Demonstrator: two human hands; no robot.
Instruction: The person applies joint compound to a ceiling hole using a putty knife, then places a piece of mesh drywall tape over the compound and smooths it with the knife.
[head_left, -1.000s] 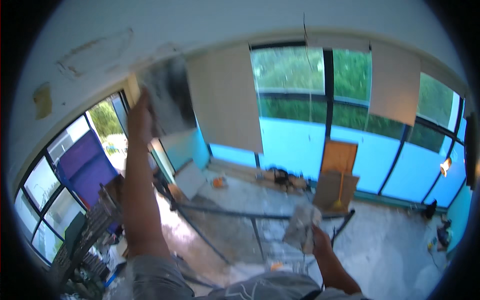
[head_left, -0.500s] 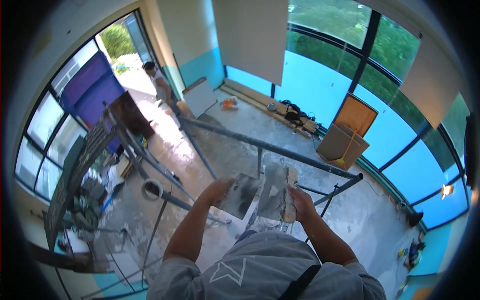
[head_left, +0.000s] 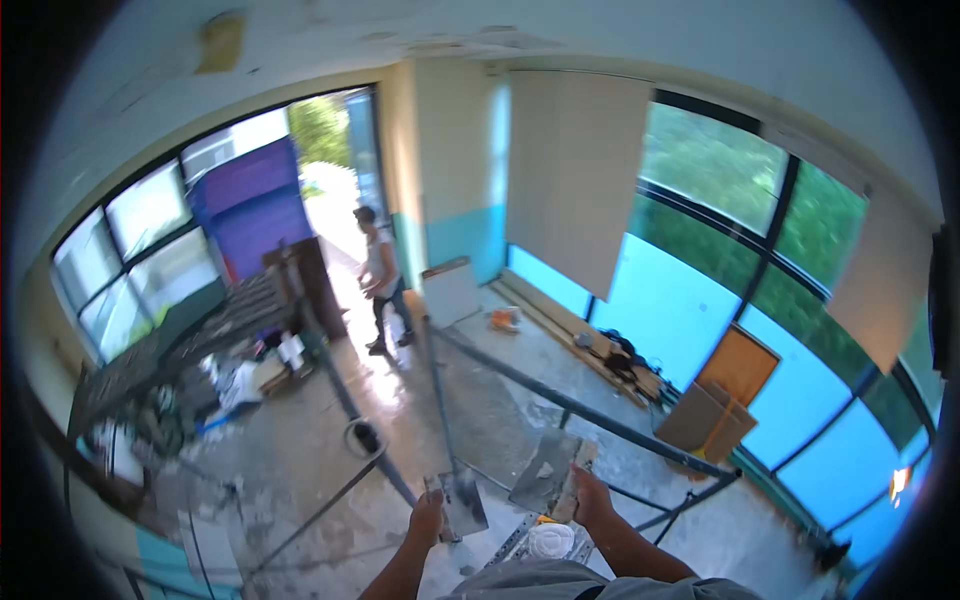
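Note:
My left hand (head_left: 427, 517) is closed on the edge of a wide putty knife (head_left: 463, 505), its flat grey metal blade marked with dark smears. Opposite it, my right hand (head_left: 590, 497) grips a plastering trowel (head_left: 543, 470), a broad grey plate with a pale, crusted edge and light plaster patches. The two tools are held apart in front of me, with a gap between them. Below that gap a white round object (head_left: 550, 541) rests by a perforated metal piece (head_left: 513, 538); its kind is unclear.
Dark scaffold rails (head_left: 590, 410) cross in front of me, above the plaster-stained floor (head_left: 330, 450). A person (head_left: 380, 275) stands by the bright doorway. Cardboard (head_left: 705, 415) leans against the windows at right. Clutter (head_left: 230, 385) lies at left beside a purple panel (head_left: 255, 205).
My view has tilted up, showing more ceiling, and both hands now sit lower in the picture. The putty knife and trowel have moved farther apart. The person by the doorway now stands more upright.

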